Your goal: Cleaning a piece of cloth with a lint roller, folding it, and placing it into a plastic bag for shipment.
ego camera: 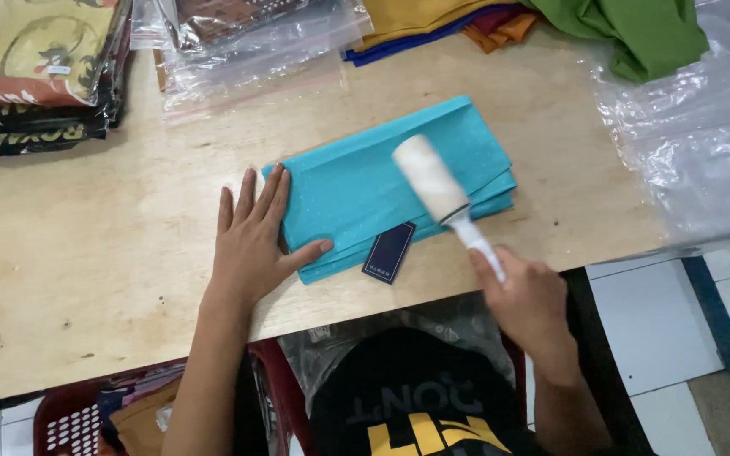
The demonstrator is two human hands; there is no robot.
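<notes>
A folded turquoise cloth point(365, 181) lies on the wooden table point(111, 253), with a small dark blue tag point(389, 252) hanging at its near edge. My left hand point(251, 241) lies flat on the table with fingers spread, pressing the cloth's left end. My right hand point(527, 300) grips the white handle of a lint roller point(431, 179), whose white roll rests on the middle of the cloth.
Stacks of bagged patterned fabric point(40, 72) sit at the far left. Clear plastic bags point(255, 42) and folded yellow, blue, orange and green cloths point(635, 29) line the back. More clear plastic point(694, 135) covers the right. A red basket point(69, 422) stands below the table.
</notes>
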